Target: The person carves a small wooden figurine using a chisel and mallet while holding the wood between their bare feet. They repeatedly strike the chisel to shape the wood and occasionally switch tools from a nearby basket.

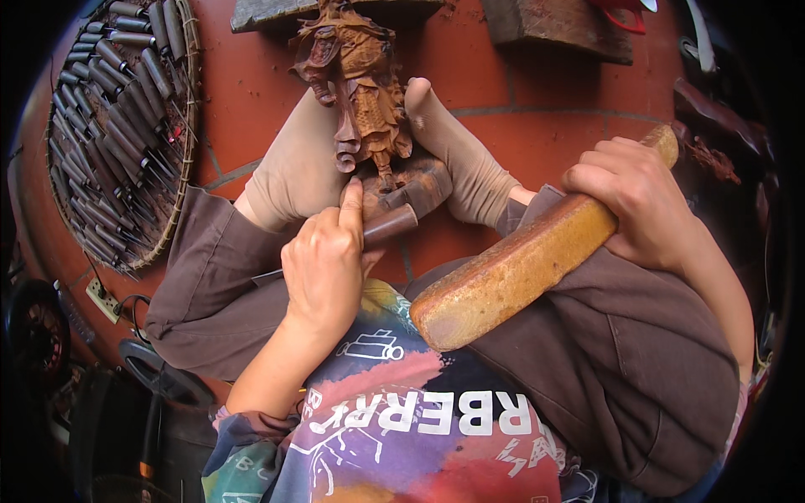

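In the head view, the carved wooden figure [369, 101] is between the person's two socked feet [298, 159], above the red tiled floor [553, 138], with its dark base [415, 186] on the side nearer the person.

Just on the person's side of the figure, the left hand [323, 260] is curled around a chisel [391, 225], whose brown handle sticks out toward the base while a strip of its blade shows on the far side of the fist. The index finger [352, 205] reaches out straight to the base; whether it presses there I cannot tell. To the figure's right and nearer the person, the right hand [629, 197] is wrapped around the grip of a long wooden mallet [520, 272], its thick block slanting back over the lap.

To the figure's left stands a round woven basket [194, 92] full of dark-handled tools [126, 126]; beyond the figure to the right lies a wooden block [553, 29].

The figure looks stiff and fairly dense, yet its thin curled edges and narrow leg would likely chip or snap; the solid base seems the safest hold. The mallet looks heavy toward its block, best gripped by the narrow end.
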A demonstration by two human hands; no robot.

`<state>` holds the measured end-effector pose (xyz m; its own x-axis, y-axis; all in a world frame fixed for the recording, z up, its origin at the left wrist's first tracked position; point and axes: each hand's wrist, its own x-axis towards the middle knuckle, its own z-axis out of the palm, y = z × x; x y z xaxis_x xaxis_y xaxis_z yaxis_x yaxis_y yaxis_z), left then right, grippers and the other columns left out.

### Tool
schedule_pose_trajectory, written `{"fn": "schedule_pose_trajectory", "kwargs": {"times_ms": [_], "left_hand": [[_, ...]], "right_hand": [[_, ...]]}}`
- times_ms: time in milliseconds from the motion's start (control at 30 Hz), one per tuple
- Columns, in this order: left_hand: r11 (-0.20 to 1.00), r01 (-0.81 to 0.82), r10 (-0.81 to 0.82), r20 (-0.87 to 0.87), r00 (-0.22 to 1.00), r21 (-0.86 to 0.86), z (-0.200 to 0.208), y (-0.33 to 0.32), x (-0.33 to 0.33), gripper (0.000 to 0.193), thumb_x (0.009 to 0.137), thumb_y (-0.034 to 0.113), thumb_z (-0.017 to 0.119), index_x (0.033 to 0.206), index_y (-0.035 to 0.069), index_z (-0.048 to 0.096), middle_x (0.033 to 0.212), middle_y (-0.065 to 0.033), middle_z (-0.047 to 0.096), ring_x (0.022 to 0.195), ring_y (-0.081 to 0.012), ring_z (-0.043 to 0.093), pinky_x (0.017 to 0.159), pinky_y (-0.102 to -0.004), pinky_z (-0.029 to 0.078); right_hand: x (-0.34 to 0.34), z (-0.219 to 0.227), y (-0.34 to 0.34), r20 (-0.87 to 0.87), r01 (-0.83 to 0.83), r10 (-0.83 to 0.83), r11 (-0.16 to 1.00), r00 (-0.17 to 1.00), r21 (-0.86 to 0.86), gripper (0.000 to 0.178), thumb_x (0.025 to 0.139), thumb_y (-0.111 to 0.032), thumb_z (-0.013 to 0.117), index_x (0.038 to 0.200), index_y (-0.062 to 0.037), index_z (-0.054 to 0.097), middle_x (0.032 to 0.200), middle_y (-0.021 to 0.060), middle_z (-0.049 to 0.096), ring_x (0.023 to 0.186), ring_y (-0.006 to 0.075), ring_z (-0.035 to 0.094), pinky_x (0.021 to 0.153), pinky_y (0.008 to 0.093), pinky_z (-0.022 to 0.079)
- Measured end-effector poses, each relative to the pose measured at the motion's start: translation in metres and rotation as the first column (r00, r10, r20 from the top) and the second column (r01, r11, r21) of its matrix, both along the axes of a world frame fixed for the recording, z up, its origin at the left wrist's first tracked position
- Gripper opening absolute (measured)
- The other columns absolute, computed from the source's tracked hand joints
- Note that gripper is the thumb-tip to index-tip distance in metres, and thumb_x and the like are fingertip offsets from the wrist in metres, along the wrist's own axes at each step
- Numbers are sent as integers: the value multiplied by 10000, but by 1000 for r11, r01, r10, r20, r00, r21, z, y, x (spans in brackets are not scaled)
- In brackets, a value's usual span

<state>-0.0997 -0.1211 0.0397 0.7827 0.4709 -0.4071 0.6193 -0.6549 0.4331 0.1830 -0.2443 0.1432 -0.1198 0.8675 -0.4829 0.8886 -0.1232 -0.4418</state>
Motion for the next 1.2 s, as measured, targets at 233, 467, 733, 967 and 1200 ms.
{"fn": "schedule_pose_trajectory", "kwargs": {"times_ms": [233, 467, 733, 967, 1200], "left_hand": [[999, 11, -11, -9, 1000, -32, -4, 7, -3, 844, 584, 75, 865, 1372, 125, 570, 867, -132, 675, 803, -345, 667, 710, -438, 512], [999, -4, 4, 15, 1000, -53, -6, 8, -2, 791, 611, 50, 849, 1352, 86, 578, 934, -155, 693, 834, -363, 677, 734, -438, 521], [998, -29, 28, -9, 1000, -51, -4, -3, 1, 810, 629, 19, 831, 1384, 71, 542, 996, -166, 692, 870, -369, 674, 754, -431, 527], [999, -15, 14, -32, 999, -35, -2, -7, 2, 848, 629, -11, 814, 1414, 69, 504, 1008, -168, 686, 891, -373, 669, 768, -431, 526], [996, -39, 49, 118, 992, -84, -8, -7, 0, 716, 719, 88, 798, 1383, 43, 535, 976, -174, 680, 852, -360, 664, 745, -423, 519]], "right_hand": [[4, 4, -7, 48, -103, 101, 994, 994, 37, 315, 602, -38, 712, 899, -37, 606, 801, 98, 591, 787, 320, 572, 706, 408, 436], [2, 6, -7, 153, -276, 255, 951, 955, 139, 234, 647, -101, 674, 851, -52, 569, 771, 84, 547, 748, 289, 546, 686, 395, 426], [1, 12, -8, 298, -385, 334, 914, 894, 130, 156, 732, -137, 606, 864, -65, 564, 767, 69, 510, 753, 259, 528, 692, 380, 445], [-8, 43, 2, 378, -420, 371, 906, 848, 54, 143, 755, -158, 596, 854, -71, 542, 791, 70, 510, 764, 253, 537, 698, 384, 452], [-14, 46, 6, 175, -435, 453, 890, 874, -133, 117, 771, -160, 590, 786, -83, 504, 763, 72, 553, 783, 270, 596, 711, 389, 467]]}}
